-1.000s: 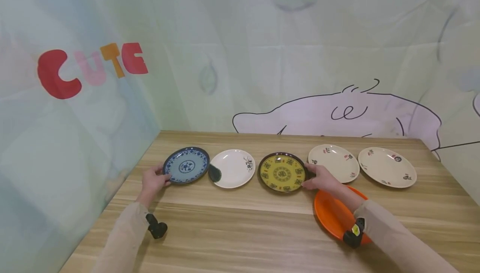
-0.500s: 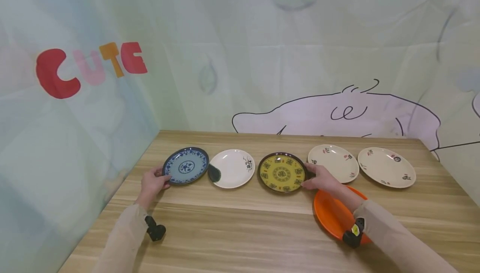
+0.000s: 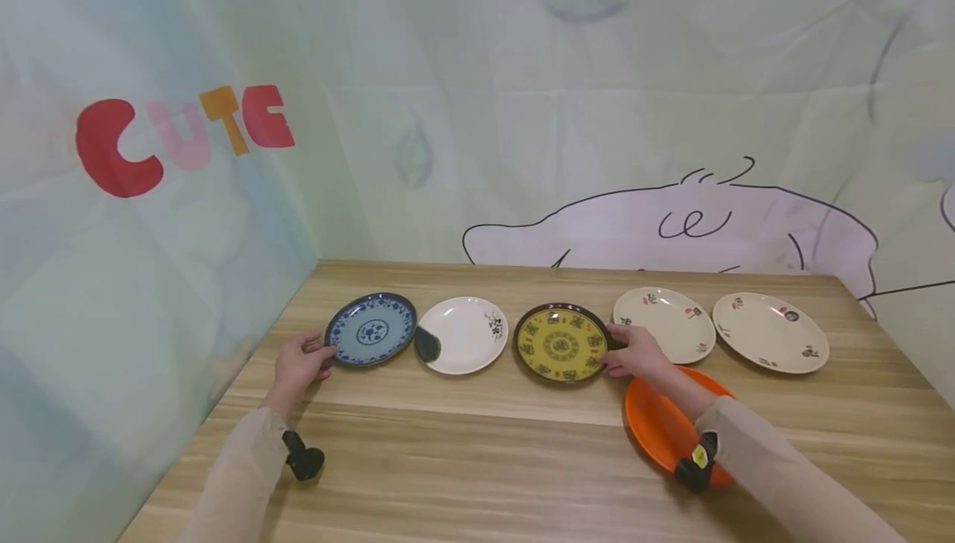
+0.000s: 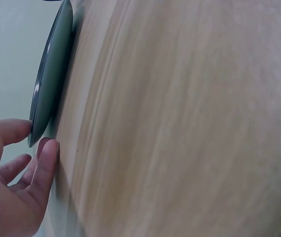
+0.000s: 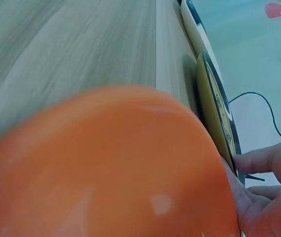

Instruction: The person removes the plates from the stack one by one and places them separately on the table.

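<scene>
On the left of the wooden table, a blue patterned plate (image 3: 371, 329) with a dark rim lies beside my left hand (image 3: 298, 367). In the left wrist view, one fingertip (image 4: 24, 129) is right at the plate's edge, while the other fingers spread apart just beyond it. Toward the middle, my right hand (image 3: 640, 355) holds the right edge of a yellow plate (image 3: 561, 344) with dark designs. Its thumb (image 5: 251, 160) lies at the rim in the right wrist view. An orange plate (image 3: 660, 423) sits under the right forearm, which partly covers it.
A white plate (image 3: 466, 332) with a dark grey patch lies between the blue and yellow ones. Two cream plates (image 3: 660, 319) with small motifs are at the right, one partly behind the right hand. A printed curtain (image 3: 477, 112) stands behind the table (image 3: 448, 477).
My left hand has drawn back slightly to the left from the blue plate. The right hand's thumb has shifted a little at the yellow plate's rim. The plates stay in place.
</scene>
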A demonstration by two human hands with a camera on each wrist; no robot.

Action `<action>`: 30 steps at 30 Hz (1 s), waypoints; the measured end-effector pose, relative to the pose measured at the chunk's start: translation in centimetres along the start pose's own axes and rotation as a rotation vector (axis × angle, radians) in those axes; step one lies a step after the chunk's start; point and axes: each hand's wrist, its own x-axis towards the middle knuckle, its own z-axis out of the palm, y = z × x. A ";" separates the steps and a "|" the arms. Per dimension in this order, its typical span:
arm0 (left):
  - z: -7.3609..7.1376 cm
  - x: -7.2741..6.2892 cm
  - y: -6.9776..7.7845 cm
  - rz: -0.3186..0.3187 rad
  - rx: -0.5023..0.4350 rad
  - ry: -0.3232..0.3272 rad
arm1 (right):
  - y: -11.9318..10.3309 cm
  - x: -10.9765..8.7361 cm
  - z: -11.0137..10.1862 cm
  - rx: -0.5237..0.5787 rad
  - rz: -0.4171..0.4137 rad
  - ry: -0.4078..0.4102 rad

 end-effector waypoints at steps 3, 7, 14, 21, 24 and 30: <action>-0.1 -0.1 0.1 -0.003 -0.013 -0.005 | -0.1 -0.1 0.1 0.031 0.004 0.018; -0.1 -0.2 0.3 -0.015 -0.025 -0.012 | -0.4 -0.4 0.1 0.078 0.020 0.038; -0.2 -0.2 0.3 -0.025 -0.014 -0.018 | -1.0 -0.8 0.2 0.152 0.037 0.059; -0.2 -0.2 0.3 -0.015 -0.009 -0.017 | -1.3 -0.8 0.1 0.193 0.044 0.062; -0.2 -0.2 0.3 -0.011 -0.016 -0.019 | -1.6 -0.8 0.1 0.211 0.041 0.075; -0.1 -0.4 0.4 -0.002 -0.017 -0.027 | -2.0 -0.5 0.0 0.251 0.022 0.094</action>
